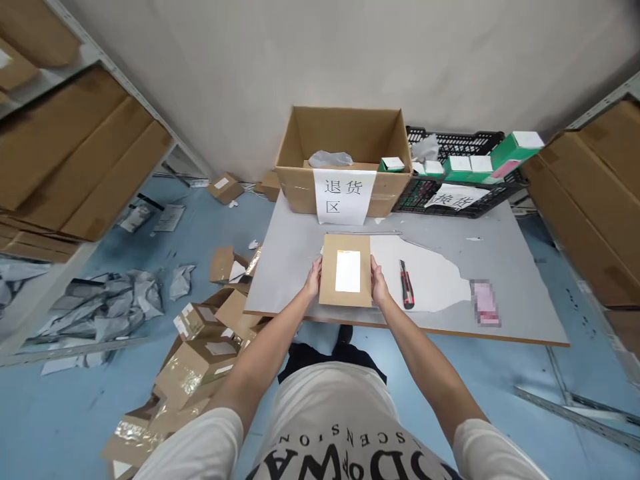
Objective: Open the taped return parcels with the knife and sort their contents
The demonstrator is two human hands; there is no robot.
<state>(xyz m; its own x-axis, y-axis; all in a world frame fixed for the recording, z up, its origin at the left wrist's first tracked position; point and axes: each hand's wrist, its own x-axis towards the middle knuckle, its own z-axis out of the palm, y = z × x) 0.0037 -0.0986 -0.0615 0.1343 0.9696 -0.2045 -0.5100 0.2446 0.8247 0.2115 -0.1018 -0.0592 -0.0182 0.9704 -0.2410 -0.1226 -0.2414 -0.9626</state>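
Note:
A brown cardboard box (330,270) with a white label (348,271) on its top is between my hands at the table's front edge. My left hand (314,277) is closed against its left side, and my right hand (379,283) grips the right side. Part of the fingers on each side is hidden by the box. To the right of my right hand, a red and black utility knife (407,285) lies on a white sheet (437,280). Farther right is a pink, pixelated item (485,303).
At the table's back stand an open carton (295,190) with a paper sign (345,200) and a black crate (415,200) holding green-white boxes (457,168). Opened cartons (195,367) and grey plastic bags (120,300) litter the floor left. Shelves with large boxes (85,160) flank both sides.

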